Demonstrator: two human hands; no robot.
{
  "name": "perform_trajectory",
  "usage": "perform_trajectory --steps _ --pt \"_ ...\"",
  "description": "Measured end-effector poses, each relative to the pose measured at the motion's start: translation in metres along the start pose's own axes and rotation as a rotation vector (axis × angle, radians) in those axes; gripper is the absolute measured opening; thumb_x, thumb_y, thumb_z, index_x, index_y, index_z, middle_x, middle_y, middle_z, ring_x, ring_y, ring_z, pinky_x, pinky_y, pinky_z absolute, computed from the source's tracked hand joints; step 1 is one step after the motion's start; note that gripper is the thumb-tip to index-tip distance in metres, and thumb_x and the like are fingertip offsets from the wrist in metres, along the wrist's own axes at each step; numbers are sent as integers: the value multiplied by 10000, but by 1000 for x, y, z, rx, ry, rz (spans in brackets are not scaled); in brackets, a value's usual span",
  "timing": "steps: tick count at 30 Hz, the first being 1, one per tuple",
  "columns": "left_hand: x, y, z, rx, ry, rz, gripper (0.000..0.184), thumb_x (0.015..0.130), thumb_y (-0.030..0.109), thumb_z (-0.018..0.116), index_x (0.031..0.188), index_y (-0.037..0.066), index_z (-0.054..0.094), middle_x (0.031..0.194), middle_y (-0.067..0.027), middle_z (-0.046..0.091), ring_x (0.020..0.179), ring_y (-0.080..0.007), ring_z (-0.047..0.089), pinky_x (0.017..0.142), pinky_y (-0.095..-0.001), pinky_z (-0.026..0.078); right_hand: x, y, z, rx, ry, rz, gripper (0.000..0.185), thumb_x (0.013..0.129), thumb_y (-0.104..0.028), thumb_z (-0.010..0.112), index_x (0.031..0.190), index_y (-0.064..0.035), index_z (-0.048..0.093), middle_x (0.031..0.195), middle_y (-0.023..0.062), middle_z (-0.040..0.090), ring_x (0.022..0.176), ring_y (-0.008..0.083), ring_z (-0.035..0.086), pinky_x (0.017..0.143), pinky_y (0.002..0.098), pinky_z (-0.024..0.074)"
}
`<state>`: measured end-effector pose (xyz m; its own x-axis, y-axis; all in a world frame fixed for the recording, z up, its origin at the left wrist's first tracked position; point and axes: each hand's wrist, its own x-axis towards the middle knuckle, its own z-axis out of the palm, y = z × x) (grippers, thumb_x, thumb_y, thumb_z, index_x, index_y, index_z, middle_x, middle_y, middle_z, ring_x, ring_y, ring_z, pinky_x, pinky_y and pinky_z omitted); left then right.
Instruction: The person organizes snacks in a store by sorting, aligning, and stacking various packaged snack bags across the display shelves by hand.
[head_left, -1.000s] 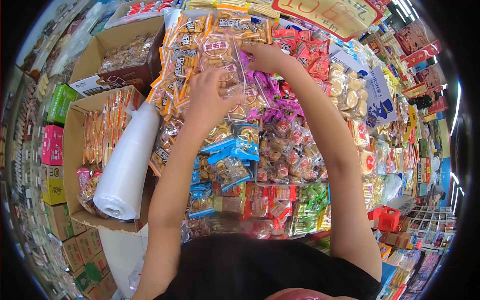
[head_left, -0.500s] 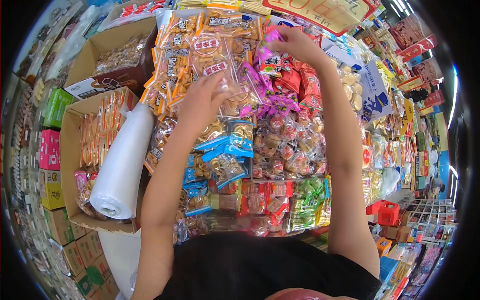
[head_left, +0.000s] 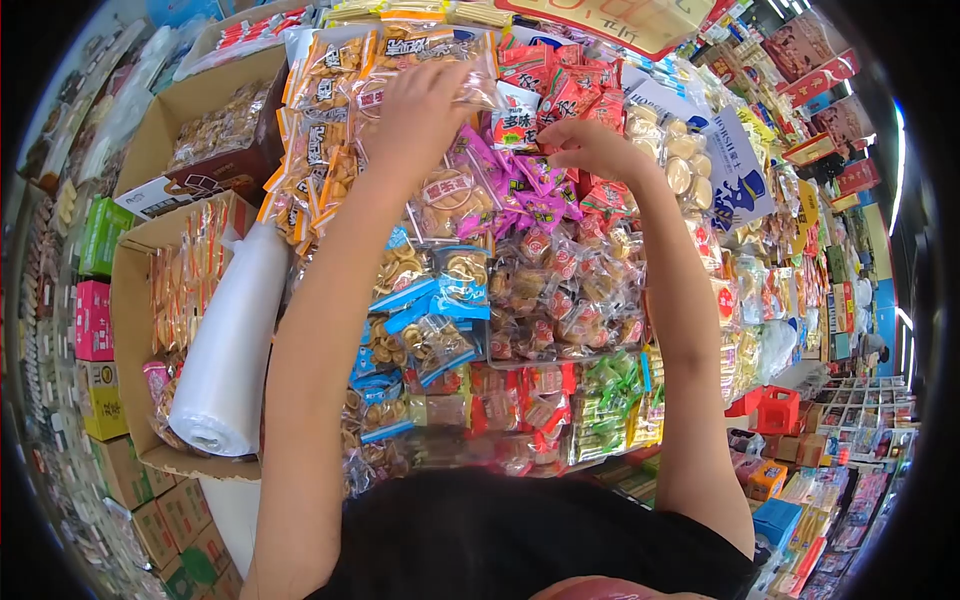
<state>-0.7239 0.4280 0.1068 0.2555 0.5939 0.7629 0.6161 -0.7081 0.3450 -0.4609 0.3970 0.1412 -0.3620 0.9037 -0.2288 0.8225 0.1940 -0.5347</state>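
My left hand is over the orange-edged snack bags, its fingers curled at a clear packet with a round red label. What the fingertips grip there is too small to make out. My right hand has its fingers apart, just above the purple packets and beside the red packets. Nothing shows in it. Between the hands stands a white and red packet. A second clear packet with a round label lies below my left hand.
A roll of clear plastic bags leans in a cardboard box at the left. Blue-edged bags and small wrapped cakes lie nearer me. A price sign hangs at the top, with a printed card at the right.
My left hand has moved up over the clear packets. My right hand has come down and let go of the purple packet. The view has shifted slightly.
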Motion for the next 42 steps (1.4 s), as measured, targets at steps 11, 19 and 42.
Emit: perform_trajectory --steps 11,19,42 --pt "24 -27 55 338 -7 281 469 780 57 580 1240 137 534 1154 -46 554 1135 -243 495 975 -442 340 2 -9 10 -31 234 -21 356 888 -220 626 1184 -24 599 1121 110 655 1034 219 613 906 347 470" --pt "40 -42 75 342 -136 238 559 776 94 634 1303 197 482 1260 -67 507 1215 -265 454 1000 -458 356 8 -6 15 -23 223 -73 359 882 -269 623 1144 -24 614 1032 153 669 951 271 643 834 361 495" --pt "-58 -37 -38 137 -103 -361 912 661 390 797 1407 105 355 1410 -219 346 1303 -419 298 1071 -505 266 20 -75 100 -647 290 -457 599 657 -375 777 1184 -152 601 1139 103 591 1136 309 499 988 442 385"
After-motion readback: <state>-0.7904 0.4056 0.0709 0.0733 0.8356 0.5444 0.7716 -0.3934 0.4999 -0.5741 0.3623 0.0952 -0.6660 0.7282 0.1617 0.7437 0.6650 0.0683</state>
